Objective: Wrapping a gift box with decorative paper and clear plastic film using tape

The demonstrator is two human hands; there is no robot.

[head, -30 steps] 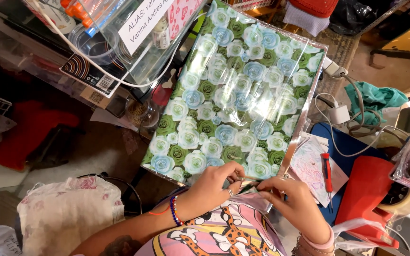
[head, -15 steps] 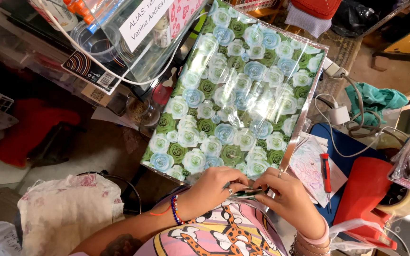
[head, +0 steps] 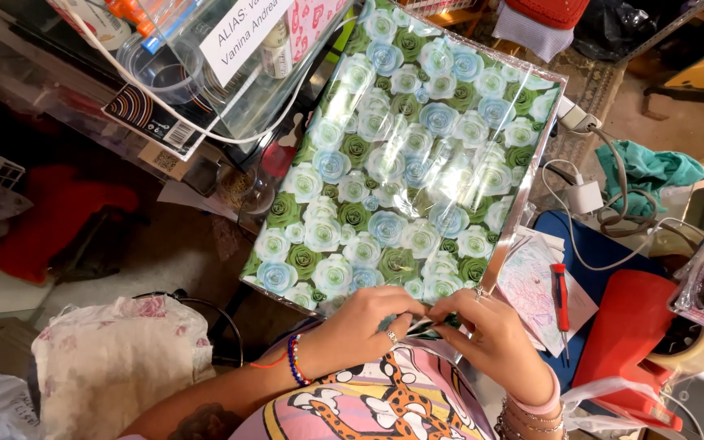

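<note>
Both hands sit at the near edge of the rose-print sheet (head: 405, 155) — the left hand (head: 368, 322) and right hand (head: 490, 334) have drawn closer together than a second ago, fingers now pinched narrow on a small dark strip (head: 419, 327) between them. The sheet itself hasn't budged, glossy and flat. So the work is fine fingerwork at that edge. A red screwdriver (head: 561, 295) lies right of it.

- A red-handled screwdriver (head: 560, 295) lay at four o'clock.
- A teal cloth (head: 647, 169) sat at three o'clock.
- A white charger (head: 587, 196) rested beside it.
</note>
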